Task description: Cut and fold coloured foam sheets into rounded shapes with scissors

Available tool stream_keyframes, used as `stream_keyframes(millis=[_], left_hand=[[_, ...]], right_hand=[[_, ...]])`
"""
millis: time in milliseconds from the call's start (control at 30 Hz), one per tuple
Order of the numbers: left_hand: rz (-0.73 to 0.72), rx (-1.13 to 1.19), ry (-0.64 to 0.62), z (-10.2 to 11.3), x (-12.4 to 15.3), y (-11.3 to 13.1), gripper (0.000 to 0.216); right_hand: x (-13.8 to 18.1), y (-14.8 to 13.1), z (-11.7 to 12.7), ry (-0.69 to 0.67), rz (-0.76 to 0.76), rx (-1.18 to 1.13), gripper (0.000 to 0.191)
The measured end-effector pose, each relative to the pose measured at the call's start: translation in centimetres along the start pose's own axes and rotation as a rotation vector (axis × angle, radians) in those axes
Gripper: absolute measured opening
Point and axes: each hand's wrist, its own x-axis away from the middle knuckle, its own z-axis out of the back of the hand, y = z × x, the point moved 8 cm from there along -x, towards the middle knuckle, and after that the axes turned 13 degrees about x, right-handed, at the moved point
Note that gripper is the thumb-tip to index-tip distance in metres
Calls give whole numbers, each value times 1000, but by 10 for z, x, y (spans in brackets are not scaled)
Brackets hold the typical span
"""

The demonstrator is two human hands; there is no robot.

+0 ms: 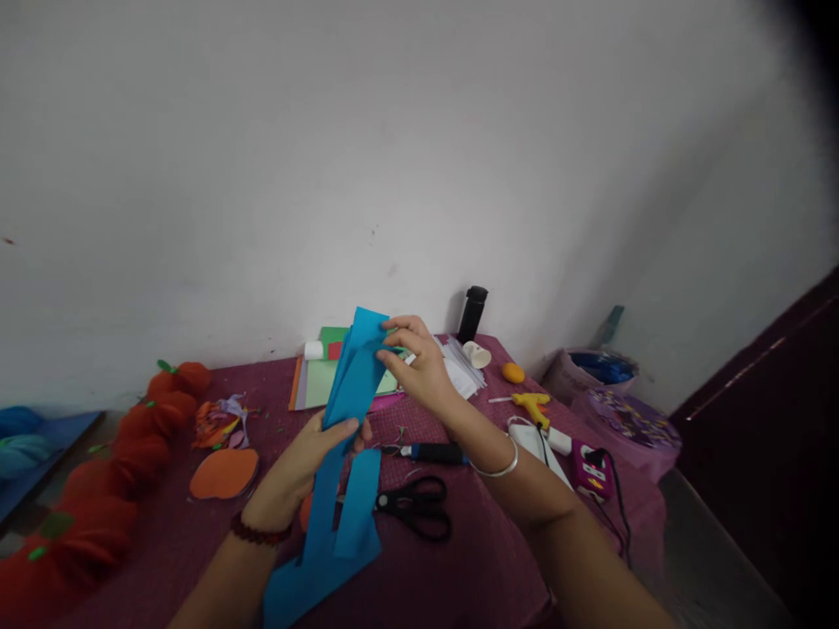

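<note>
Both my hands hold a long folded sheet of blue paper upright over a maroon table. My left hand, with a bead bracelet at the wrist, grips the paper around its middle, thumb on the front. My right hand, wearing a silver bangle, pinches the paper's top edge with its fingertips. The lower end of the paper splits into strips that hang toward me. Black scissors lie on the table just right of the paper.
A stack of coloured paper sheets lies by the wall. A black bottle, a yellow glue gun, a blue-black cutter and a pink power strip sit to the right. Orange paper pumpkins line the left.
</note>
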Motion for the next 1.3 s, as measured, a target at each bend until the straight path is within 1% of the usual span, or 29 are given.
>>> stream_keyframes(millis=[67,200,267,333,600,667,733,900,1033,1100,1200,1233,1300], left_hand=[[15,-4,-4,0,0,-2,26],[23,-26,11,2,-1,-3,27],[28,-32,9,2,-1,-4,27],[46,-20,0,1,-1,-6,28],[131,26,-1,-4,2,-11,29],[164,54,-12,-6,3,-13,30],[194,85,-28,-7,4,-15,29],[216,134,-46,-6,4,-19,28],[220,164,-60,-6,5,-18,30],[204,167,-58,-6,5,-16,31],[197,151,-84,-6,3,-15,34],[200,147,-95,-5,3,-15,34],[199,141,-100,-2,1,-16,31]], right_hand=[[-3,5,5,31,-24,-2,8],[-8,13,4,-21,-77,6,9],[-9,12,4,-6,-75,26,10],[-8,9,7,47,-39,63,11],[8,-7,9,187,210,256,9],[11,-9,10,202,244,274,9],[11,-9,10,195,244,294,10],[9,-2,9,132,136,220,11],[11,8,12,154,5,142,7],[12,16,11,141,-71,98,6],[14,30,8,140,-194,-47,5],[16,36,7,154,-233,-121,9],[18,46,5,194,-306,-255,23]])
